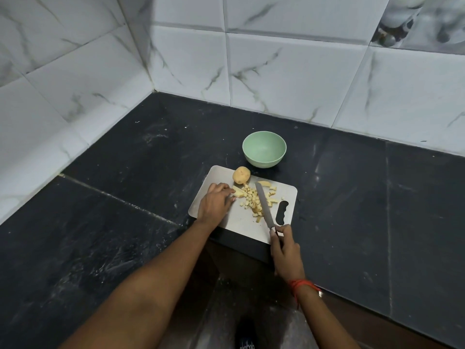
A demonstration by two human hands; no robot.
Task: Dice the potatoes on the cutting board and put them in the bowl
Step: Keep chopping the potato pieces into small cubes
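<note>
1. Potato bits [251,199] lie in a loose heap in the middle of the cutting board [236,224]. They are small, pale yellow and blocky. We think they sit together so they can all go to the bowl in one go.
2. The left hand [216,201] rests on the left side of the board. Its fingers [227,191] are curled and pinch a bigger potato chunk [237,193]. We think this keeps it from sliding under the blade.
3. The right hand [285,253] is lower in the frame, at the near edge of the board. Its fingers [284,229] are wrapped tight round the handle of the knife [263,205]. The long, thin, grey blade reaches over the heap, with its tip toward the top of the frame. We cannot tell if it touches the board.
4. One whole potato [241,175], round with tan skin, sits at the top edge of the board, out of the blade's way. It is not cut yet.
5. The bowl [264,161] is light green, smooth and round. It stands on the counter [125,197] just above the board, so the trip is short. We see nothing in it.
6. The board is flat, pale and smooth, with round corners and a dark hand hole at its right end. The counter is dark stone with pale scuffs. Shiny white tiles [276,71] with grey streaks fill the top of the frame.
</note>
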